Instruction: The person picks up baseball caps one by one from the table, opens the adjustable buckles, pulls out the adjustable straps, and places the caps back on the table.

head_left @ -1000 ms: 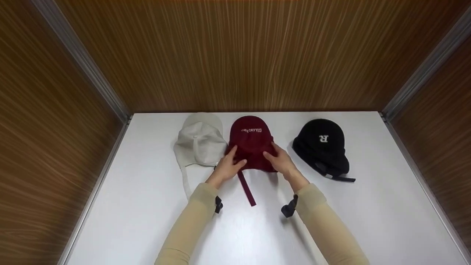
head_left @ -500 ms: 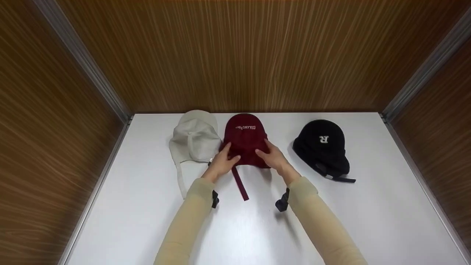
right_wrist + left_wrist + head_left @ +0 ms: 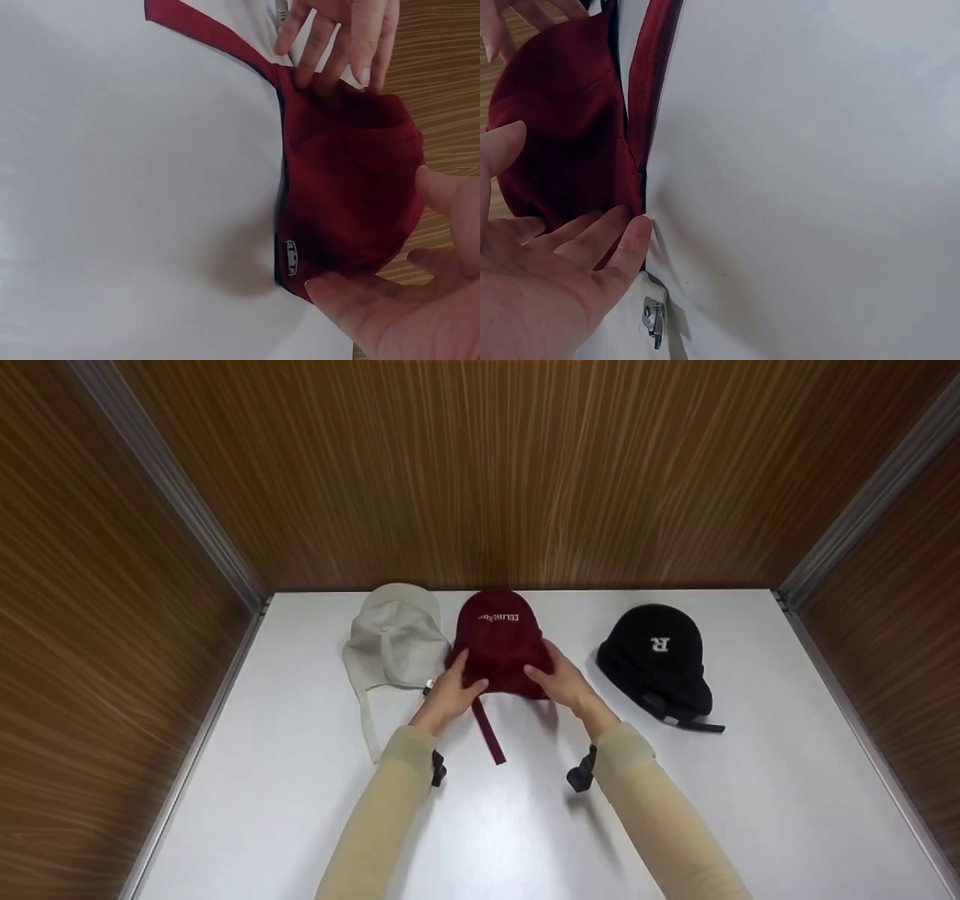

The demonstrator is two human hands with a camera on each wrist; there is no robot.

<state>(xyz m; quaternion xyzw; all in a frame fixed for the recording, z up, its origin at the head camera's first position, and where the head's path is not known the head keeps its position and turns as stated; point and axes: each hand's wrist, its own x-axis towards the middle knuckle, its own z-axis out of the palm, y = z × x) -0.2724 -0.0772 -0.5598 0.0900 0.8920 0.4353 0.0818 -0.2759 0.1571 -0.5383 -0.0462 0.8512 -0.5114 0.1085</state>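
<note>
A dark red baseball cap point(image 3: 501, 641) with white lettering lies at the back of the white table, brim toward the rear panel. Its loose strap point(image 3: 489, 733) points back toward the person. My left hand point(image 3: 450, 694) touches the cap's left side, fingers fairly straight in the left wrist view and thumb above the crown. On the opposite side, the fingers of my right hand point(image 3: 568, 684) rest against the cap, with the thumb over its top. Close beside my left hand lies a cream cap point(image 3: 397, 641), its long strap trailing forward. A small metal emblem point(image 3: 292, 257) shows near the red cap's edge.
To the right lies a black cap point(image 3: 652, 660) with a white letter R and a short strap. Wood-grain panels point(image 3: 480, 472) stand behind and on both sides of the white table point(image 3: 495, 840), with metal rails along the corners.
The red cap has slid a little left and toward the rear panel with both hands at it. The cream cap has also shifted slightly left and back. The black cap stays put.
</note>
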